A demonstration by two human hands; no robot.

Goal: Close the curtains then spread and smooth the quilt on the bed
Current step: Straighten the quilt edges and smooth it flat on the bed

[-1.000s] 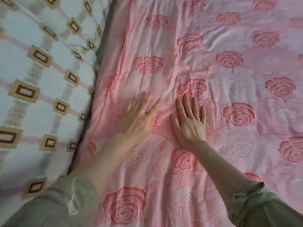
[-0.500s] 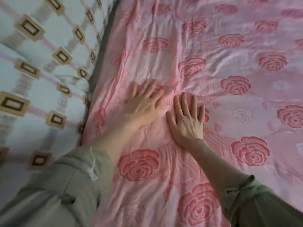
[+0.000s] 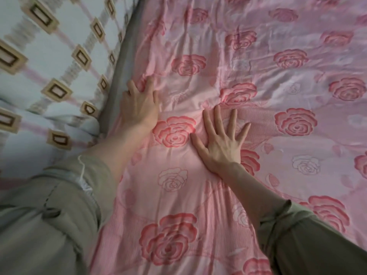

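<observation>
A pink quilt [image 3: 258, 62] printed with red and white roses covers most of the view, lying spread over the bed with shallow wrinkles. My left hand [image 3: 140, 104] lies palm down near the quilt's left edge, its fingertips pressing into a small fold of the fabric. My right hand [image 3: 220, 139] rests flat on the quilt beside a red rose, fingers spread wide. Both hands hold nothing. Grey-green sleeves cover both forearms. No curtains are in view.
To the left of the quilt lies a pale blue bedsheet [image 3: 39, 96] with pink stripes and gold-framed squares. A narrow grey strip [image 3: 124, 62] runs between the sheet and the quilt's edge.
My left hand has slid left to the quilt's edge and my right hand has spread its fingers wider. The two hands have moved apart, and the view has shifted up the bed.
</observation>
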